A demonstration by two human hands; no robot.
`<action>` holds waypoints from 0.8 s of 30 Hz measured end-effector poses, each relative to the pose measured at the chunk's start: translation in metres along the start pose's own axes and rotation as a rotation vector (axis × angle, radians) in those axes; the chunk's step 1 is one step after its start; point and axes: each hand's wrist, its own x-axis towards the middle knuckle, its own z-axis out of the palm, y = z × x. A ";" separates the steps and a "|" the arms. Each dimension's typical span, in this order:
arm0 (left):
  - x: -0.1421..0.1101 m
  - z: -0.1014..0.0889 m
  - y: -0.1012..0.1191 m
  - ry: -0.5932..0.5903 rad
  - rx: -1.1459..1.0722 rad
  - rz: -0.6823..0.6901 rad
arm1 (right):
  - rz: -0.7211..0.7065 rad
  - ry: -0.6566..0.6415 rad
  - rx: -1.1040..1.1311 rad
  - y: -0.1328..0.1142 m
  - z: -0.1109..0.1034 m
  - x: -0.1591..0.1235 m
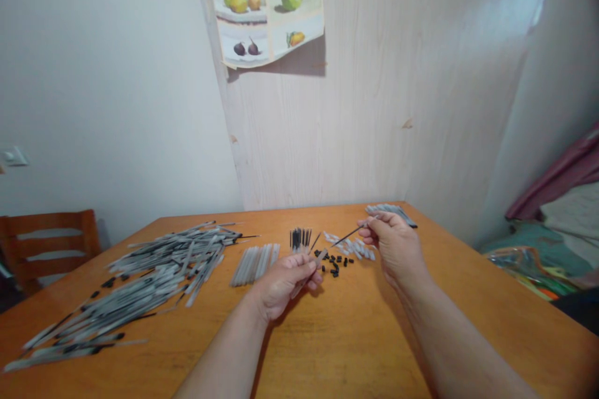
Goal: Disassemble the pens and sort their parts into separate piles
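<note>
My left hand (283,283) is closed around a translucent pen barrel (321,257), whose upper end points up and to the right. Between the fingertips of my right hand (397,246) is a thin dark pen refill (350,235), slanting down to the left. Its lower tip is near the barrel's open end; whether they touch I cannot tell. Small black pen plugs (336,269) lie scattered just beyond my left hand. Behind them are a row of dark refills (299,238) and a loose group of clear pen caps (362,249).
A neat row of translucent barrels (253,265) lies left of centre. A large messy pile of pen parts (173,262) covers the table's left side. More pens (390,208) lie at the back right corner. The wooden table (346,349) meets the wall; a chair (56,237) stands left.
</note>
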 end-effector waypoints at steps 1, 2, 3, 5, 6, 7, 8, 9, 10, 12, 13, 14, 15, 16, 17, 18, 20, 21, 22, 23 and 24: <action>0.000 0.000 0.000 -0.003 0.007 0.000 | 0.001 -0.002 -0.005 0.000 0.000 0.000; 0.000 0.000 0.000 -0.003 0.014 0.001 | 0.001 -0.006 -0.007 0.001 0.000 0.000; 0.000 0.000 0.000 -0.002 0.019 -0.001 | 0.002 -0.013 -0.008 0.002 0.000 0.000; -0.001 0.000 0.000 0.002 0.029 -0.006 | 0.004 -0.029 -0.007 0.003 0.000 0.000; -0.001 0.001 0.001 0.004 0.034 -0.006 | 0.005 -0.034 -0.008 0.004 0.000 0.000; -0.002 0.002 0.002 0.005 0.037 -0.007 | 0.007 -0.039 -0.011 0.005 0.001 -0.001; -0.002 0.003 0.003 0.004 0.038 -0.008 | 0.012 -0.044 -0.014 0.006 0.001 -0.001; -0.003 0.003 0.004 0.002 0.039 -0.010 | 0.019 -0.052 -0.017 0.007 0.001 -0.001; -0.004 0.004 0.004 0.001 0.037 -0.010 | 0.028 -0.062 -0.021 0.008 0.002 -0.002; -0.004 0.005 0.004 -0.006 0.036 -0.012 | 0.039 -0.085 -0.030 0.010 0.003 -0.003; -0.004 0.005 0.004 -0.009 0.037 -0.012 | 0.038 -0.095 -0.036 0.010 0.003 -0.003; -0.004 0.004 0.004 -0.012 0.039 -0.013 | 0.032 -0.103 -0.040 0.010 0.004 -0.004; -0.004 0.004 0.003 -0.017 0.040 -0.013 | 0.025 -0.111 -0.043 0.010 0.005 -0.005; -0.003 0.003 0.002 -0.023 0.041 -0.012 | 0.018 -0.117 -0.045 0.010 0.005 -0.006; -0.003 0.003 0.001 -0.027 0.040 -0.009 | 0.015 -0.124 -0.046 0.010 0.006 -0.007; -0.002 0.002 0.001 -0.029 0.038 -0.007 | 0.015 -0.130 -0.051 0.010 0.006 -0.007; -0.002 0.002 0.000 -0.032 0.033 -0.007 | 0.022 -0.146 -0.071 0.010 0.008 -0.010; -0.002 0.002 0.000 -0.033 0.030 -0.010 | 0.025 -0.157 -0.084 0.011 0.009 -0.011; -0.002 0.002 0.000 -0.035 0.028 -0.014 | 0.027 -0.172 -0.095 0.013 0.010 -0.012; -0.002 0.002 0.000 -0.038 0.024 -0.017 | 0.032 -0.191 -0.104 0.014 0.011 -0.014; -0.002 0.002 0.000 -0.041 0.020 -0.020 | 0.039 -0.210 -0.111 0.017 0.013 -0.016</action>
